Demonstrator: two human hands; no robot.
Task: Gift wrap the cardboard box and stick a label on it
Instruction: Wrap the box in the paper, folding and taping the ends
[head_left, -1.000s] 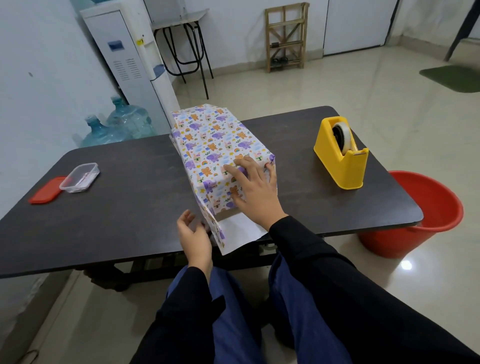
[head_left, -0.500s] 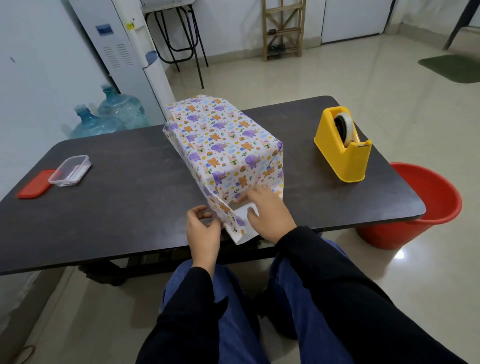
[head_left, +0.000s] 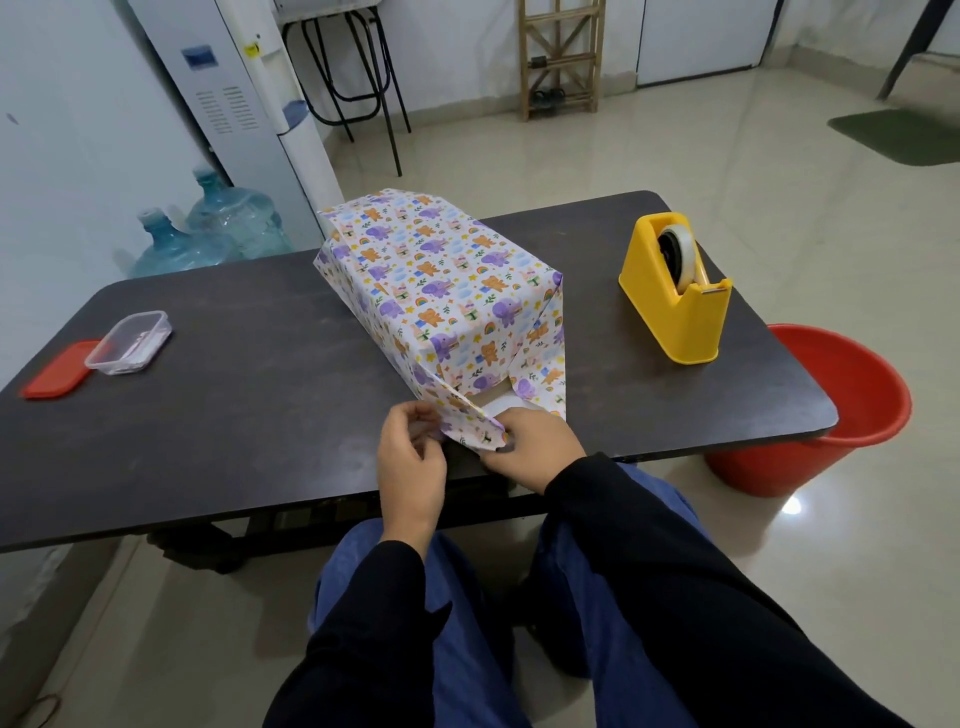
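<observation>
- I read the step as closing the near end of the wrapped cardboard box. Top and sides are already papered, the near end is not sealed, and no label is on it.
- The box sits mid-table, long axis running roughly 11 to 5 o'clock, near end facing me.
- The bottom flap sticks out at 6 o'clock from the box, and both hands are on it.
- Left hand: fingers curled in, pinching the flap's left edge.
- Right hand: thumb and fingertips pinched on the flap's tip, the other fingers tucked under.
- A gap shows between the side folds above the flap, so that end is open.
- My call on the next move: crease the flap, fold it up flat over the gap and pin it with one hand.
- The free hand then has to reach the tape dispenser at 3 o'clock from the box, well apart from it.
- The plastic container and red lid sit at 9 o'clock. It may hold labels, but I can't tell from here.
</observation>
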